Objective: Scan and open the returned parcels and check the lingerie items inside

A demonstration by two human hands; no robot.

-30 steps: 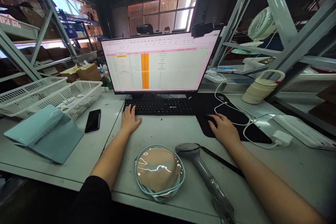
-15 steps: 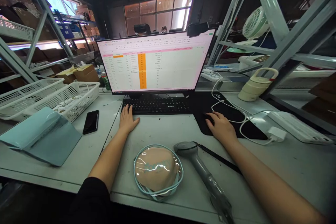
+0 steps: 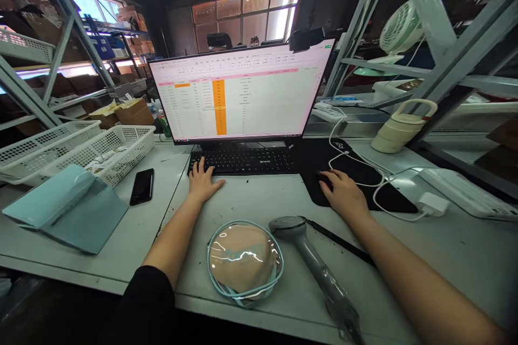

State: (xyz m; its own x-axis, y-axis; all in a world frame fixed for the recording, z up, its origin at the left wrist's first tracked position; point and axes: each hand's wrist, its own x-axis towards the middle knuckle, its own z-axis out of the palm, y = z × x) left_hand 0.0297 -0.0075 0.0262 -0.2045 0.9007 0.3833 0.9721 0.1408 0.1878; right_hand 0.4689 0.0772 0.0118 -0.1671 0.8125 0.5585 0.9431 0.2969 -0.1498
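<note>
My left hand rests with spread fingers on the left end of a black keyboard, its thumb out over the tabletop. Over on the black mouse pad, my right hand curls around a dark computer mouse, most of which the hand covers. A monitor behind the keyboard displays a spreadsheet with an orange column. Between my forearms lies a round clear-topped pouch with pale blue piping and beige contents. A grey handheld barcode scanner lies just right of it.
At left are a black phone, a blue-grey plastic mailer bag and a white perforated basket. White cables run to a charger plug at right. A cream tumbler stands near the metal shelf frame, below a fan.
My left hand has moved slightly right along the keyboard, with its fingers and thumb spread wider. My right hand stays on the mouse. The camera view has shifted a little.
</note>
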